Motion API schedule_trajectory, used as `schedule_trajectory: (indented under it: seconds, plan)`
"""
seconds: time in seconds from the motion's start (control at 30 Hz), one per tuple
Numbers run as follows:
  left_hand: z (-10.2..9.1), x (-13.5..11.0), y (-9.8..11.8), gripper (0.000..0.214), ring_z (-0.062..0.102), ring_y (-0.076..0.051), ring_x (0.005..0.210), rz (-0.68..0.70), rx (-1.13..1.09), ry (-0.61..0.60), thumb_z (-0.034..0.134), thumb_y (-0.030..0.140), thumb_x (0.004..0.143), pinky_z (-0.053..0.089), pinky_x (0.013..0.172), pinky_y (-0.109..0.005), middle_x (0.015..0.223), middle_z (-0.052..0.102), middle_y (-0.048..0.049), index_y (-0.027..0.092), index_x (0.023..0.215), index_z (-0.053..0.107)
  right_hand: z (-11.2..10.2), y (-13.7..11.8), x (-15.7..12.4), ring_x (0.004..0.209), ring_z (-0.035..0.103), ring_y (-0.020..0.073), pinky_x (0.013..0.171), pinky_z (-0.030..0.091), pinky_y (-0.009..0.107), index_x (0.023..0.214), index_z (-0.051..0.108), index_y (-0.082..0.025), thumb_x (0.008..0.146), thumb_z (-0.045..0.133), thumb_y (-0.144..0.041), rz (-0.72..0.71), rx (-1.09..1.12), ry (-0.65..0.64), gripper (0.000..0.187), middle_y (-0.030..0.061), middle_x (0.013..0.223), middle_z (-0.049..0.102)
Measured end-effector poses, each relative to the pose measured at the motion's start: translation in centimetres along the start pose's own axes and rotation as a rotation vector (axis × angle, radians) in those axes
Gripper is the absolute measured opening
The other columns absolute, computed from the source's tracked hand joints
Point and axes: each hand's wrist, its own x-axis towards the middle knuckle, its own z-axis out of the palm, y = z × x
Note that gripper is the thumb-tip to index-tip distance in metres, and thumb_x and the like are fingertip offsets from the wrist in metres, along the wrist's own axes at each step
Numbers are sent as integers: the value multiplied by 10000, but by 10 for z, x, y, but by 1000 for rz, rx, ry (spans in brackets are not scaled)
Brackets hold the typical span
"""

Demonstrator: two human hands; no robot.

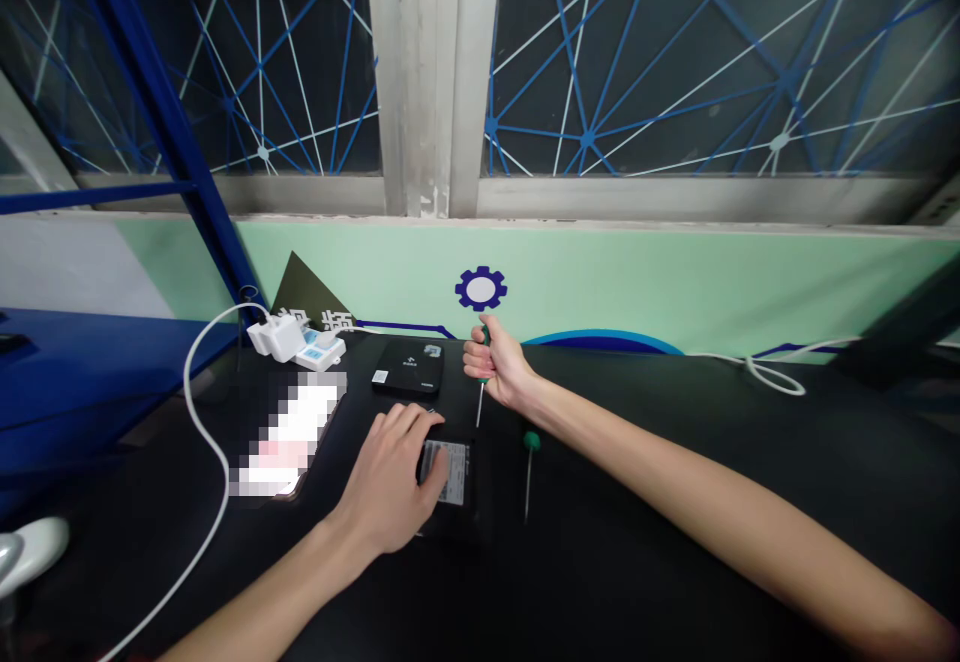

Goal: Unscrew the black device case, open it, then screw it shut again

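Note:
A flat black box with a white printed label [457, 472] lies in front of me, label side up. My left hand [397, 472] holds it down at its left side, with the thumb over the label and the other fingers bent toward its far edge. My right hand [491, 360] is closed around the green handle of a screwdriver [480, 404], its shaft pointing down at the box's far right corner. Whether the tip touches the box I cannot tell. A second green-handled screwdriver [531, 442] lies to the right of the box.
Behind the left hand sits another flat black box [409, 367] with stickers. A lit, blurred-out screen [292, 437] lies to the left, near a power strip [319, 350] with white plugs. A white cable [199, 412] curves along the left. The black table [637, 562] meets a green wall.

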Motion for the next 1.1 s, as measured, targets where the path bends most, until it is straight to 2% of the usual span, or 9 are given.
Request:
schedule_trajectory:
  seconds: [0.23, 0.4, 0.47, 0.57, 0.63, 0.73, 0.83, 1.1]
  plan:
    - [1, 0, 1, 229, 583, -259, 998, -12, 2, 15, 465, 209, 945, 461, 880, -440, 1055, 643, -62, 216, 1135, 592, 1, -16, -2, 351, 91, 58, 287, 138, 149, 654, 307, -232, 994, 398, -314, -104, -19, 13, 362, -123, 424, 188]
    - [2, 2, 3, 234, 588, -263, 989, -27, 34, 13, 468, 224, 944, 463, 871, -444, 1053, 646, -68, 210, 1141, 594, -7, -23, -7, 364, 242, 64, 330, 231, 166, 699, 383, -222, 872, 500, -257, -128, -103, -42, 212, -85, 465, 352]
    - [3, 2, 4, 241, 588, -266, 998, -30, 47, 11, 466, 233, 947, 464, 873, -444, 1059, 646, -73, 211, 1148, 596, -13, -20, -12, 385, 338, 81, 363, 310, 178, 737, 429, -217, 859, 538, -244, -186, -239, -33, 166, -66, 492, 437]
    - [2, 3, 5, 258, 586, -273, 1024, -38, 55, -10, 466, 245, 950, 466, 888, -450, 1077, 646, -81, 203, 1165, 601, -26, -13, -18, 427, 478, 133, 432, 426, 239, 753, 479, -217, 878, 591, -365, -340, -554, -37, 223, -41, 503, 525]
    - [-1, 4, 5, 275, 589, -276, 1035, -48, 61, -13, 466, 263, 954, 473, 888, -451, 1095, 644, -88, 191, 1181, 603, -36, -9, -20, 462, 491, 128, 467, 413, 232, 714, 515, -204, 879, 607, -428, -409, -704, -43, 293, -33, 515, 534]
    - [-8, 3, 2, 289, 601, -272, 1035, -71, 65, 3, 458, 305, 970, 484, 890, -445, 1104, 646, -87, 188, 1184, 613, -48, -7, -19, 489, 406, 99, 471, 313, 214, 612, 546, -181, 892, 596, -427, -580, -928, 29, 376, -36, 524, 487]
    - [-17, -2, -4, 279, 626, -264, 1029, -111, 33, 2, 469, 345, 979, 499, 892, -425, 1091, 664, -74, 215, 1163, 634, -54, -5, -17, 470, 356, 102, 473, 260, 234, 599, 577, -181, 885, 598, -380, -614, -1096, 43, 349, -50, 491, 434]
    - [-27, -22, -18, 398, 636, -239, 1154, -140, -77, -62, 497, 445, 982, 543, 916, -368, 1292, 634, -47, 286, 1342, 557, -50, 5, -22, 473, 394, 130, 532, 271, 250, 620, 569, -212, 853, 558, -248, -667, -1410, 2, 236, -45, 497, 488]
